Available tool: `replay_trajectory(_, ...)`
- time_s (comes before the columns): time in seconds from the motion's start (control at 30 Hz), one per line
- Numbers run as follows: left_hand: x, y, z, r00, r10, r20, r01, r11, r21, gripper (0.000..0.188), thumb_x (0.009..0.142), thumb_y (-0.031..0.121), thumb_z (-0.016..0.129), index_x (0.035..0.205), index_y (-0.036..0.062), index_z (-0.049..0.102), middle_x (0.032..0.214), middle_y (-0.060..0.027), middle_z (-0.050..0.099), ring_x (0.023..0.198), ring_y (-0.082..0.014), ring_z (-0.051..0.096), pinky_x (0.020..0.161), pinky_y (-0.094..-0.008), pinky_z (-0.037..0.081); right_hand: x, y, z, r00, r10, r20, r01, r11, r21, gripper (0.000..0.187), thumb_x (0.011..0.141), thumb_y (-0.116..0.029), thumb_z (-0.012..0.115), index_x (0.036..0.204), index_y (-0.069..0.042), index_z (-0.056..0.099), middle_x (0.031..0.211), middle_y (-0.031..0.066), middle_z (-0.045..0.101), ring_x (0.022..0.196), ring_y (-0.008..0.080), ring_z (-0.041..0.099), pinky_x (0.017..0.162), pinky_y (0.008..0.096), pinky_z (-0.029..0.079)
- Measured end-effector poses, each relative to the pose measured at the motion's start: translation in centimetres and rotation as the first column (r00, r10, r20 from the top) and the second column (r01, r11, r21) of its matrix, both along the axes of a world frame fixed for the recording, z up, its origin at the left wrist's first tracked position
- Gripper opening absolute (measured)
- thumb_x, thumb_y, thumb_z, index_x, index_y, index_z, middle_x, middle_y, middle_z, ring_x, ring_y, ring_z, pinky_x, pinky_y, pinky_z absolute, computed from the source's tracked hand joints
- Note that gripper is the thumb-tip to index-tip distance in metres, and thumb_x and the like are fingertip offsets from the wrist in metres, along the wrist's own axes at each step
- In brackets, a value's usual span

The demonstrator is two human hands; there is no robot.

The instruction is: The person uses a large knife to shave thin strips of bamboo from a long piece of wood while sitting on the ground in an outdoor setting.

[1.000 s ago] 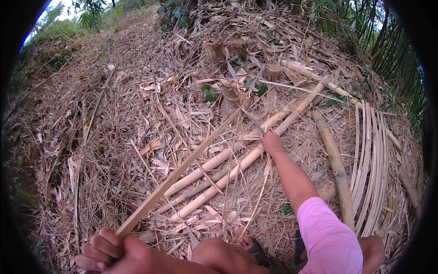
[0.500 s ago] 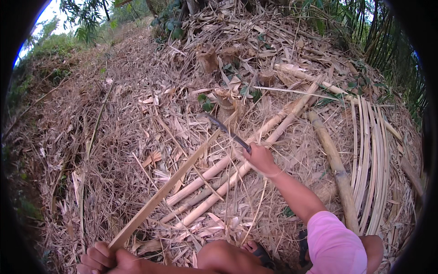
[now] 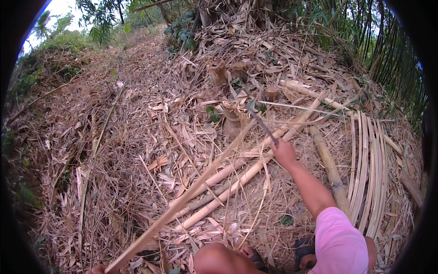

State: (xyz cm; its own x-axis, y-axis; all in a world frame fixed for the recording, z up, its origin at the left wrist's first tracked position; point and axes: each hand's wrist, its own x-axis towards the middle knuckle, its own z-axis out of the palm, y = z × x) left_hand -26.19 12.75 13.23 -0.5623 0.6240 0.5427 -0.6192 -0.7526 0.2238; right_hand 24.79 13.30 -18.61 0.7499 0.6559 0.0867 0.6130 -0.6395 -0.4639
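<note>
My right hand (image 3: 284,152) is closed round the handle of a long dark knife (image 3: 263,125), its blade pointing up and to the left. A split bamboo strip (image 3: 182,201) slants from the lower left toward the blade; its far end lies close to the knife, and I cannot tell if they touch. At the bottom edge only a small part of my left hand (image 3: 96,270) shows, gripping the near end of the strip. Beneath, two peeled bamboo poles (image 3: 242,177) lie side by side on the dry litter.
Cut bamboo stumps (image 3: 232,112) stand ahead. On the right are a thicker bamboo pole (image 3: 329,162) and a bundle of thin split strips (image 3: 370,169). Another pole (image 3: 303,90) lies beyond. My sandalled foot (image 3: 305,253) is at the bottom. Green bamboo stems (image 3: 397,59) rise at far right.
My right hand and the knife have moved to the right and slightly up. The strip's far end has shifted right too, and my left hand has dropped mostly out of view. The view has tilted slightly.
</note>
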Motion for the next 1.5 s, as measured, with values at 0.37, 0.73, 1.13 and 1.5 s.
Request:
replay_trajectory(0.37,-5.6,0.1,-0.8,0.969,0.206,0.134,-0.172,0.959,-0.226,0.062,0.091,0.071,0.033,0.060,0.0172,0.031,0.054,0.0041,0.022,0.044,-0.0106,0.018,0.041,-0.0256,0.016,8.5,-1.3,-5.9,0.873,-0.473,-0.117,0.487,0.844,0.223,0.047,0.092,-0.041,0.054,0.092,0.006,0.062,0.077,0.0252,0.066,0.072,0.0372,0.068,0.063,0.0493,0.052)
replay_trajectory(0.73,3.3,4.7,-1.6,0.953,0.273,0.128,-0.209,0.904,-0.372,0.061,0.092,0.063,0.037,0.068,0.0077,0.036,0.060,-0.0003,0.021,0.049,-0.0122,0.016,0.048,-0.0289,0.015,-14.5,-7.5,-4.6,0.173,0.008,-0.985,0.710,0.692,0.130,0.041,0.094,-0.040,0.053,0.071,-0.007,0.049,0.050,0.0027,0.045,0.035,0.0164,0.045,0.033,0.0317,0.037)
replay_trajectory(1.13,9.6,3.3,-0.9,0.952,0.303,0.045,-0.268,0.893,-0.361,0.063,0.090,0.065,0.043,0.070,0.0051,0.040,0.060,-0.0016,0.025,0.048,-0.0119,0.017,0.047,-0.0275,0.015,-21.2,-8.7,-1.3,0.796,-0.028,-0.604,0.258,0.919,0.298,0.046,0.093,-0.038,0.059,0.067,0.000,0.055,0.053,0.0068,0.053,0.044,0.0187,0.050,0.047,0.0361,0.041)
replay_trajectory(1.5,11.9,2.2,-1.0,0.984,0.177,-0.014,-0.177,0.967,-0.186,0.063,0.092,0.064,0.043,0.069,0.0051,0.042,0.062,-0.0030,0.032,0.049,-0.0113,0.021,0.046,-0.0279,0.016,-21.5,-9.2,1.0,0.834,0.030,-0.551,0.177,0.931,0.320,0.046,0.092,-0.038,0.059,0.068,0.001,0.058,0.052,0.0107,0.053,0.047,0.0234,0.051,0.051,0.0384,0.041)
